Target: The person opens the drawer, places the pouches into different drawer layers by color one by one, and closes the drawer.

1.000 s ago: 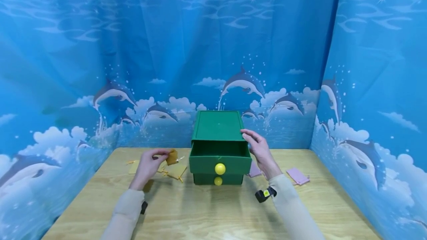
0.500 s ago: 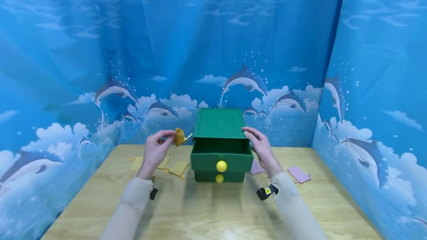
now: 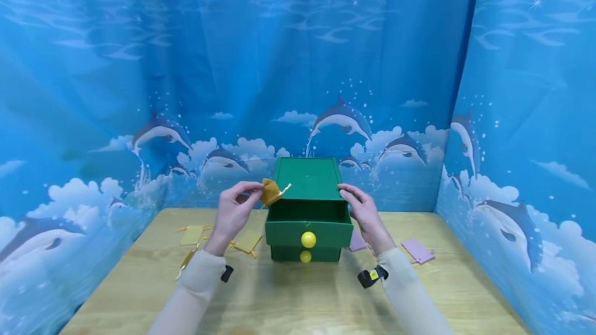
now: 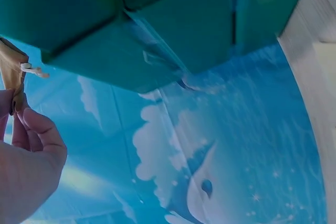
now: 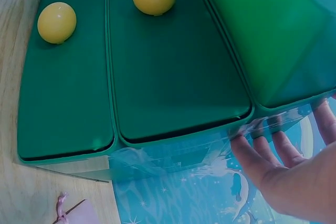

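My left hand [image 3: 233, 216] pinches a small mustard drawstring pouch [image 3: 270, 193] by its edge, fingertips against thumb. The pouch, with its pale cord, hangs beside the left front of a green drawer box [image 3: 307, 177], near the upper drawer's opening. That upper drawer [image 3: 281, 234] is pulled out and has a round yellow knob [image 3: 308, 239]; a lower drawer with a similar knob [image 3: 305, 256] sits beneath. My right hand [image 3: 368, 216] touches the box's right side near its top front corner. In the right wrist view, its fingertips [image 5: 244, 148] lie against the side wall.
Yellow pouches [image 3: 248, 242] lie on the wooden table [image 3: 307, 304] left of the box, and a darker mustard one [image 3: 188, 258] is partly behind my left forearm. Purple pouches [image 3: 418, 250] lie to the right. A blue dolphin-print curtain [image 3: 242, 66] surrounds the table.
My left hand has lifted the mustard pouch off the left side of the table and carried it right, up to the drawer box. My right hand has stayed at the box.
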A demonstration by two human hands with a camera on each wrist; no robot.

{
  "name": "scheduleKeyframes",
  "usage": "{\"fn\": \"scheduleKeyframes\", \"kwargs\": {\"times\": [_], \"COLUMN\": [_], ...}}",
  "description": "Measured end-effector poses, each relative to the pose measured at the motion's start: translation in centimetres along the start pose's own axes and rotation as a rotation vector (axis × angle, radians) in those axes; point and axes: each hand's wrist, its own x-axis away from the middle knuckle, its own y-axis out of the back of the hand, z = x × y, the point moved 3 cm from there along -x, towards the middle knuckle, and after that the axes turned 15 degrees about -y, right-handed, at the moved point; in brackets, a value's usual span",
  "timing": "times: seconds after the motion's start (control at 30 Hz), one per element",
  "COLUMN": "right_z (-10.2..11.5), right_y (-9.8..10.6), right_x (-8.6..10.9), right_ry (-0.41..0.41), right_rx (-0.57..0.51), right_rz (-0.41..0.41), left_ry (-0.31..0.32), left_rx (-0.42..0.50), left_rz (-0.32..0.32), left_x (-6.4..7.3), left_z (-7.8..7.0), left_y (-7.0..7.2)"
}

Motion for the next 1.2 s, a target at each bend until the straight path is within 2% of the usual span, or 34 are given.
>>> {"fn": "scheduleKeyframes", "kwargs": {"times": [0.13, 0.33, 0.43, 0.57, 0.73, 0.9, 1.03, 1.2], "right_z": [0.0, 0.6, 0.6, 0.1, 0.0, 0.0, 0.1, 0.2], "right_y": [0.0, -0.2, -0.3, -0.2, -0.3, -0.1, -0.1, -0.2], "right_x": [-0.1, 0.3, 0.4, -0.1, 0.0, 0.0, 0.0, 0.1], "right_ry": [0.008, -0.008, -0.007, 0.007, -0.001, 0.01, 0.006, 0.002], "right_rx": [-0.008, -0.014, -0.01, -0.012, -0.029, -0.035, -0.03, -0.032], "right_rz": [-0.001, 0.004, 0.003, -0.004, -0.009, -0.012, -0.008, -0.014], "left_ry": [-0.058, -0.098, -0.119, -0.175, -0.22, -0.213, -0.18, -0.142], "left_rx": [0.03, 0.019, 0.025, -0.011, -0.062, -0.04, -0.023, -0.051], "left_rz": [0.033, 0.101, 0.124, 0.178, 0.241, 0.254, 0.273, 0.359], "left_x": [-0.2, -0.4, -0.4, -0.7, -1.1, -1.4, -1.5, -1.9], "left_z": [-2.0, -3.0, -1.9, -0.7, -1.5, -1.8, -1.9, -2.1], "left_y": [-1.0, -2.5, -3.2, -4.3, -5.3, -6.0, -6.2, -6.6]}}
